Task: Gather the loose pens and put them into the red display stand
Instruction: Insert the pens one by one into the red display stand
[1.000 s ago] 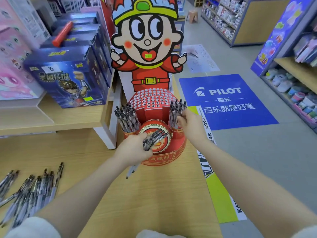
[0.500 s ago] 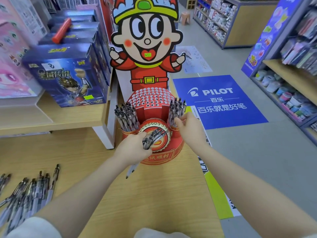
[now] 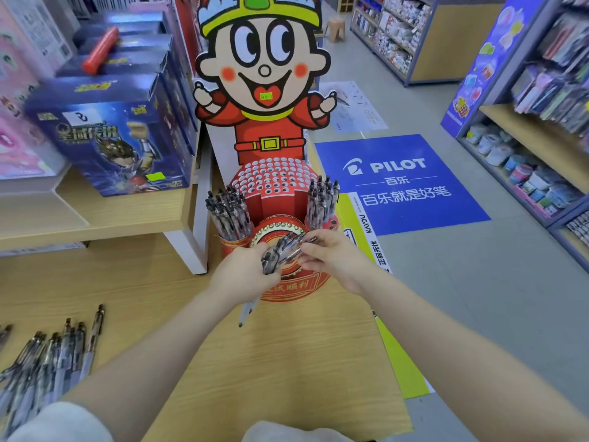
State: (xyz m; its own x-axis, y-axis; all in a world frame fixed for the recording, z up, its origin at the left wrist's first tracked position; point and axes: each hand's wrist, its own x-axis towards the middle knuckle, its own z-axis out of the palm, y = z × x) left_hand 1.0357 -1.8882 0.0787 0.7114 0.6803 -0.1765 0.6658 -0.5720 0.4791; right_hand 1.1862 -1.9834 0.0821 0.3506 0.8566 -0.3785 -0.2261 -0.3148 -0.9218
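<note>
the left hand (image 3: 243,275) is curled around a bundle of pens (image 3: 282,250) and holds it in front of the red display stand (image 3: 293,287), with the tips of the pens sticking out below the fist. the right hand (image 3: 331,260) pinches the upper end of one pen of this bundle with its fingertips. both hands are close together, just before the round gold emblem of the stand.

the stand is on the wooden table (image 3: 287,362), at its far edge, under a cardboard cartoon figure (image 3: 264,78). its left cup (image 3: 228,212) and its right cup (image 3: 322,199) already have pens standing upright in them. more loose pens (image 3: 51,355) lie on the table at the left, well apart from the stand. blue boxes (image 3: 108,135) are on a shelf at the left.
</note>
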